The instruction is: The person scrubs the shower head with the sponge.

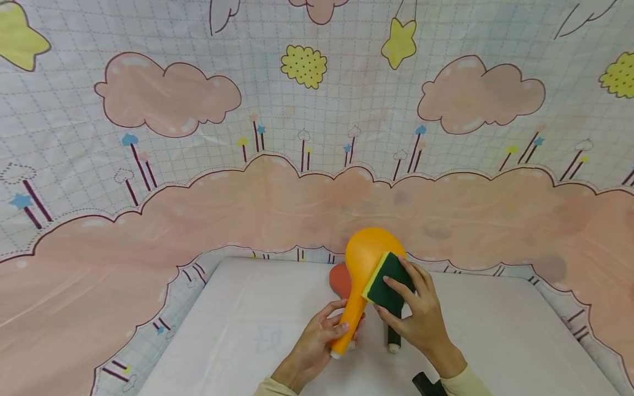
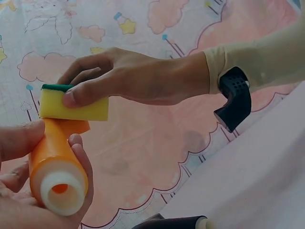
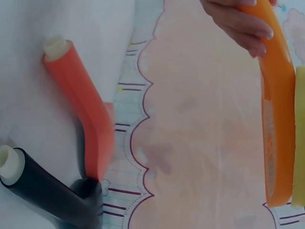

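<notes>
My left hand (image 1: pixel 319 333) grips the handle of an orange hand shower head (image 1: pixel 372 247), which is tilted with its round head up and away. In the left wrist view, its hollow white connector (image 2: pixel 64 193) faces the camera. My right hand (image 1: pixel 421 308) holds a scouring sponge (image 1: pixel 391 283), thumb at one edge and fingers spread over the green side. The sponge's yellow side lies along the smooth back of the shower head, near where head and handle meet. In the right wrist view, the pale spray face (image 3: pixel 269 143) points away from the sponge (image 3: pixel 299 143).
A red shower head (image 3: pixel 78 100) and a black shower head (image 3: pixel 47 191) lie on the white table (image 1: pixel 223 319) behind the orange one, partly hidden by it. A black wrist camera (image 2: pixel 234 98) sits at the right sleeve. A cartoon-patterned cloth (image 1: pixel 297 209) hangs behind the table.
</notes>
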### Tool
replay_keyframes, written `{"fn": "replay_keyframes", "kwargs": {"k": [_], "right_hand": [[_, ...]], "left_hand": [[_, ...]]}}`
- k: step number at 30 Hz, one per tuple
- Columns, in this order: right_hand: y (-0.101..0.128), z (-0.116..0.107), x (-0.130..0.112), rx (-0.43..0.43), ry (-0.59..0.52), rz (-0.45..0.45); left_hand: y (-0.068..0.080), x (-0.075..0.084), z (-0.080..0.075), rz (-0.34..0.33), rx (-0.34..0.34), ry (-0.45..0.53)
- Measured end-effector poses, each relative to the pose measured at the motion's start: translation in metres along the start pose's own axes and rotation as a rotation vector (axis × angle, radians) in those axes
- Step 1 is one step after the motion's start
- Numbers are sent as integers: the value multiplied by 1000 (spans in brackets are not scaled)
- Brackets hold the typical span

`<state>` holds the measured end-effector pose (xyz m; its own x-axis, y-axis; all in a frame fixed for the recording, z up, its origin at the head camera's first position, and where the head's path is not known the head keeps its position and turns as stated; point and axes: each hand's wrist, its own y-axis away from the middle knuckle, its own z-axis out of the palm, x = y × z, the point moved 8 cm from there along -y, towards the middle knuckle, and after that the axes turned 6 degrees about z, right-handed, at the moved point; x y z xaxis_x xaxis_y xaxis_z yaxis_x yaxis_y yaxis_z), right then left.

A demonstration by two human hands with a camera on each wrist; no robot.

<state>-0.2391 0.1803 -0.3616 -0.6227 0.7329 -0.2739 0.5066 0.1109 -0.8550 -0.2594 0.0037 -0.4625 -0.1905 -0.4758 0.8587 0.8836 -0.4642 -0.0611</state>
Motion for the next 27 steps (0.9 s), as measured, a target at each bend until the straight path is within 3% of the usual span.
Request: {"fn": "replay_keyframes", "kwargs": {"k": [8, 19, 27], "right_hand": [[5, 4, -1, -27, -22, -6], [11, 16, -11, -93, -81, -50], [14, 20, -22, -94, -113, -103]], "left_hand": [[-1, -2, 1, 4, 9, 29], [-6, -1, -1, -7, 85, 40], [-13, 4, 1, 30, 81, 81]]}}
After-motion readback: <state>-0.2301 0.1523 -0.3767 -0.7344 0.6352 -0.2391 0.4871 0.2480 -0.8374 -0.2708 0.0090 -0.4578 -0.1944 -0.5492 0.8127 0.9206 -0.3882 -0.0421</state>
